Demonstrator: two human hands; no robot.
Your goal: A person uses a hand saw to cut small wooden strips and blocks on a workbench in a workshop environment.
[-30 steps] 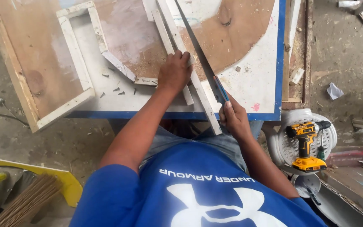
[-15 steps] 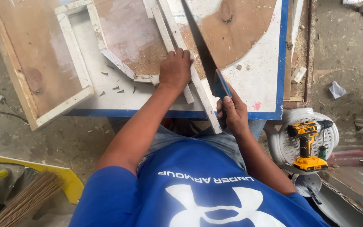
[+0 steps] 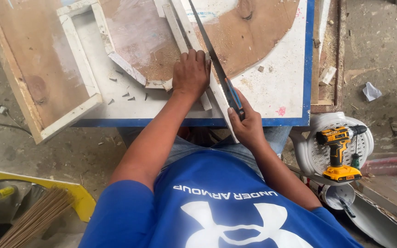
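Leaning over the bench's near edge: wooden frame (image 3: pixel 76 69) overhangs the near-left corner, nothing inside it but bare benchtop (image 3: pixel 281 87). Left hand (image 3: pixel 190 73) flat, fingers together, pressing down a white wood strip (image 3: pixel 180 32). Right hand (image 3: pixel 246 124) fisted round the handsaw (image 3: pixel 214 64) handle, blade along the strip. Cordless drill (image 3: pixel 338 151) sits on a white fan (image 3: pixel 304 147), right of the bench.

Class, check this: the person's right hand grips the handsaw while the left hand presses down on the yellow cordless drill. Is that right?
Not quite. In the head view the right hand grips the handsaw, but the left hand presses a white wooden strip; the yellow drill lies untouched aside.
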